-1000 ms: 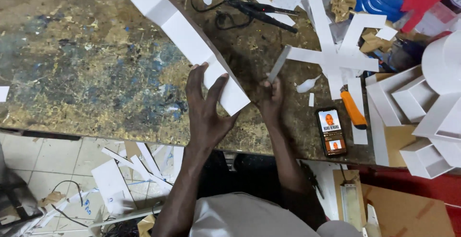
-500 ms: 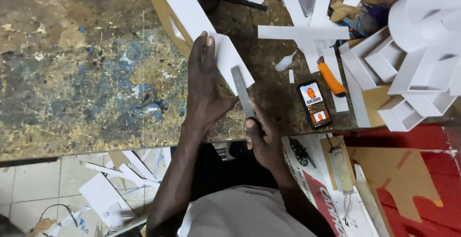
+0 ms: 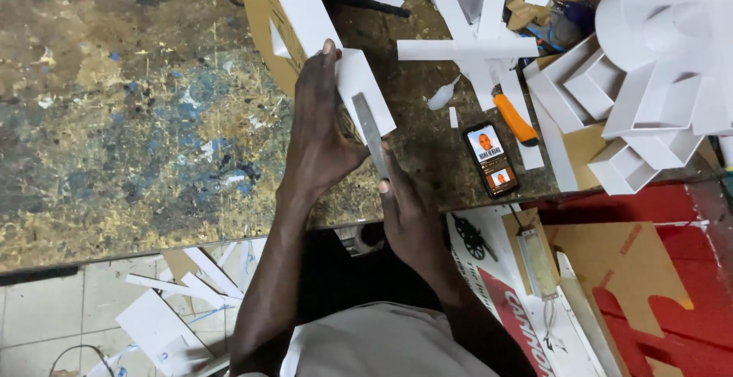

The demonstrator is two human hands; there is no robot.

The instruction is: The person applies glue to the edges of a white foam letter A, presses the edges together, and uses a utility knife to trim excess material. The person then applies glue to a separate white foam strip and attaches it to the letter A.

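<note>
A long white foam-board strip (image 3: 305, 10) lies slanted across the stained workbench (image 3: 130, 117). My left hand (image 3: 321, 125) presses flat on the strip's near end, fingers stretched along it. My right hand (image 3: 408, 213) sits at the bench's front edge and grips a flat grey metal blade (image 3: 369, 129), which lies along the strip's right edge beside my left hand. A brown cardboard sheet (image 3: 263, 25) lies under the strip.
A phone (image 3: 491, 159) with a lit screen lies right of my hands, beside an orange-handled cutter (image 3: 514, 117). White foam strips (image 3: 473, 41) and box shapes (image 3: 649, 94) crowd the right side. Black cables and tools lie at the far edge. Paper scraps (image 3: 175, 300) litter the tiled floor.
My right hand drew back from the strip to the bench edge and now holds the grey blade against the strip. My left hand stayed pressed on the strip. The view shifted right.
</note>
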